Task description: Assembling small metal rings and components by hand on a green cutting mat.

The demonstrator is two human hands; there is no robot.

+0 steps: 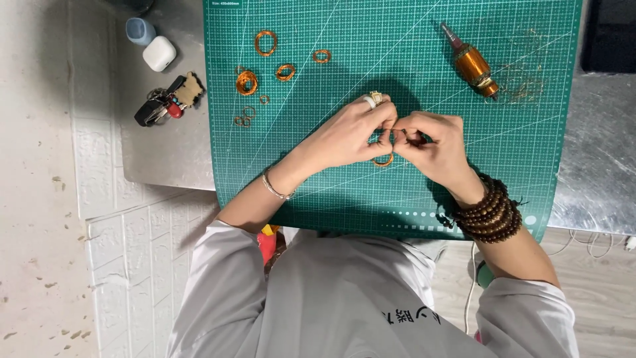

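My left hand (351, 132) and my right hand (434, 146) meet at the middle of a green cutting mat (397, 53), fingertips pinched together on a small copper wire ring (383, 160), whose lower arc shows below the fingers. The left hand wears rings and a thin bracelet; the right wrist carries a stack of brown bead bracelets (491, 211). Several finished copper wire rings (265, 42) lie at the mat's upper left. A copper-wound motor armature (472, 63) rests at the upper right beside loose thin wire (523, 79).
The mat lies on a grey metal table (165, 146). Left of the mat sit a white earbud case (159, 53), a pale blue small case (140, 30) and a bunch of keys (165, 101). A dark object (609, 36) occupies the top right corner.
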